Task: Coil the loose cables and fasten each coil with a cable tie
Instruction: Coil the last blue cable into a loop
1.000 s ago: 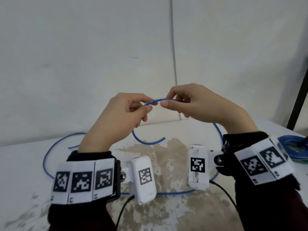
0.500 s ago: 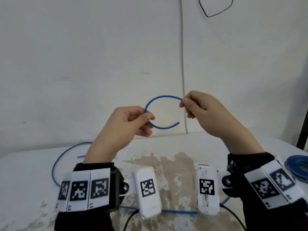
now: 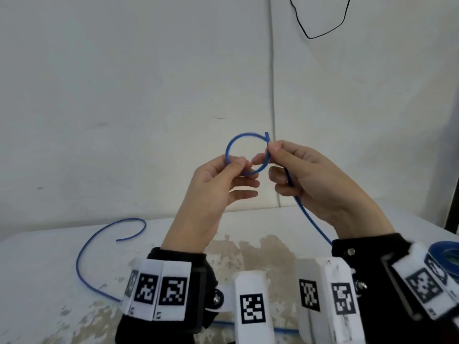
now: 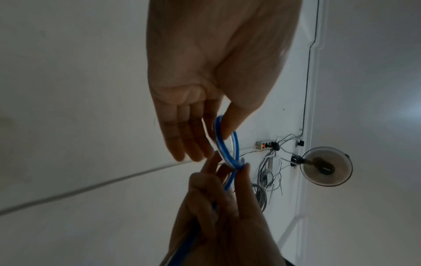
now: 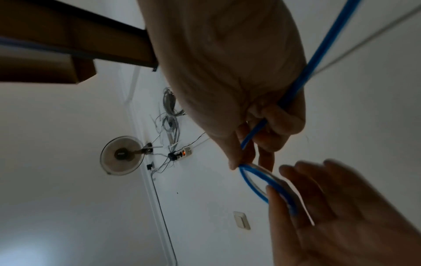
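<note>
Your left hand (image 3: 218,180) and right hand (image 3: 305,175) pinch the blue cable (image 3: 244,153)'s first loop above the desk (image 3: 37,281). Keep the crossing pinched; lay each next turn matching.

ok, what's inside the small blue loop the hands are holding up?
Nothing is threaded through the loop: in the head view its upper opening frames bare white wall. The left hand fingertips cover the lower part, and the right hand hides the crossing, so whether a tie sits there cannot be seen.

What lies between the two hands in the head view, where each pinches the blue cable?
Only the cable's small loop spans the left hand and right hand; through it shows bare wall.
</note>
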